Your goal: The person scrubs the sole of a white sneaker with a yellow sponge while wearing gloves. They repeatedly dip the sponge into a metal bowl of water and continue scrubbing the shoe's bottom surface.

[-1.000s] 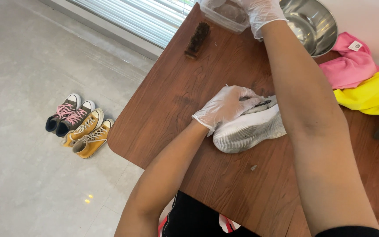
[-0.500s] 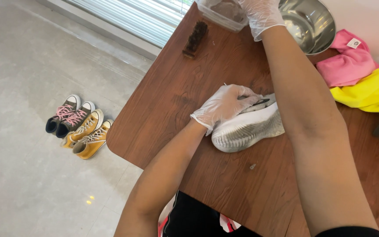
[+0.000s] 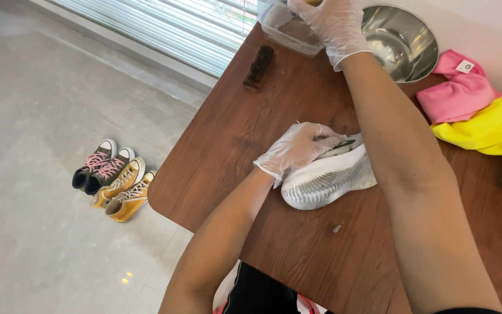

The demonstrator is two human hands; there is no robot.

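The left hand (image 3: 297, 148), gloved, presses down on a white sneaker (image 3: 332, 177) lying on its side mid-worktop (image 3: 233, 134), a brown wooden top over a pale tiled floor (image 3: 36, 116). At 12 o'clock the gloved right hand (image 3: 332, 26) is closed on something at a clear plastic tub (image 3: 286, 29), contents unclear, beside an empty steel bowl (image 3: 402, 40).

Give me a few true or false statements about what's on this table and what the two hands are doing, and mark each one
1. The left hand rests on a white shoe lying on its side. True.
2. The right hand is inside the metal bowl. False: it is at a clear plastic container beside the bowl.
3. A dark brush lies on the table, apart from both hands. True.
4. The pink cloth and yellow cloth are on the floor. False: they lie on the table.
5. Two pairs of shoes stand on the floor. True.
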